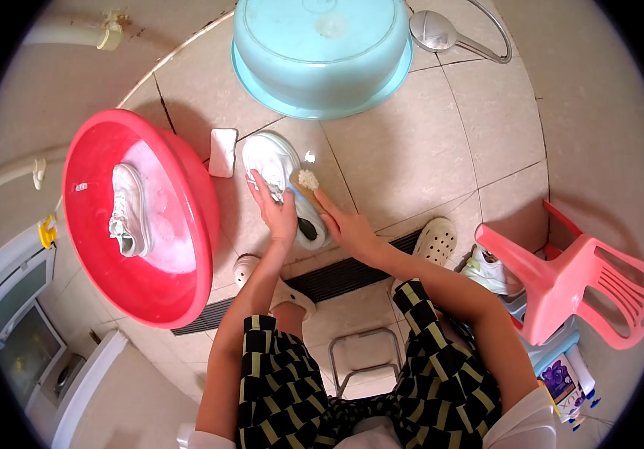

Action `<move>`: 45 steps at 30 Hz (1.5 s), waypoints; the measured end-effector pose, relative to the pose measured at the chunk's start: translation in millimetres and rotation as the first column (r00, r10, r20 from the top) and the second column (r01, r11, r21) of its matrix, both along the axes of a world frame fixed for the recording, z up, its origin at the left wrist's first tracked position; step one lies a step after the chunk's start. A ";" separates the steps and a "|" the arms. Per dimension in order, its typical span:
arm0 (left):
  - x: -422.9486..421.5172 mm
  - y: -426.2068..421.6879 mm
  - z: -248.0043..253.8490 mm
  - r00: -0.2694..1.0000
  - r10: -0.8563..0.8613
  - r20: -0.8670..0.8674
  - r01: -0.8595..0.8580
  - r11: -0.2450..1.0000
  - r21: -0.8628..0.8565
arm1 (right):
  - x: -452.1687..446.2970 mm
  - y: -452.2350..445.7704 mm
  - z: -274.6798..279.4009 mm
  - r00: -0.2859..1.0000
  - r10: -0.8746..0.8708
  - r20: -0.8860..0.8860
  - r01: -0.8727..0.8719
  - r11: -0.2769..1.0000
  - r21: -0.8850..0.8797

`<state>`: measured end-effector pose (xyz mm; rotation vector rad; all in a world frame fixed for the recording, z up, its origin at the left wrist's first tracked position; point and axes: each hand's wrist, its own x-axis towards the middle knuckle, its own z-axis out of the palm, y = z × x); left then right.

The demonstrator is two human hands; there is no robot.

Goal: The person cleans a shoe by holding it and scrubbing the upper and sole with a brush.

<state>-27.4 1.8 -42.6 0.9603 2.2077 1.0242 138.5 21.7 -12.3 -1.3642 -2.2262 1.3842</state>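
Observation:
A white shoe (pixel 271 153) lies on the tiled floor in front of me, its toe pointing away. My left hand (pixel 275 212) rests on its upper near the laces, with the fingers closed on it. My right hand (pixel 348 230) grips a wooden brush (pixel 307 184) whose pale bristles face up, by the shoe's right side. A small clump of white foam (pixel 309 157) is just right of the toe. Left of the shoe lies a white bar-shaped block (pixel 223 153).
A red basin (pixel 200 224) at the left holds another white shoe (pixel 130 202) and suds. An upturned turquoise basin (pixel 322 82) and a shower head (pixel 433 31) are at the top. A pink plastic chair (pixel 554 280) stands right, near more shoes (pixel 486 271). A dark drain grate (pixel 344 278) crosses the floor.

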 end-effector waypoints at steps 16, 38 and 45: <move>-11.3 -11.9 0.1 0.993 -0.088 0.082 0.084 0.995 0.051 | 38.9 -49.7 6.8 0.998 -0.005 -0.055 0.004 1.000 -0.029; -12.8 -10.3 0.5 0.995 -0.092 0.047 0.091 0.996 0.017 | -69.6 70.1 -13.8 0.981 -0.135 -0.139 0.121 0.987 -0.103; -12.5 -9.7 -0.8 0.996 -0.087 0.035 0.087 0.996 -0.009 | -103.7 130.0 -3.5 0.987 0.139 -0.085 -0.144 0.988 -0.057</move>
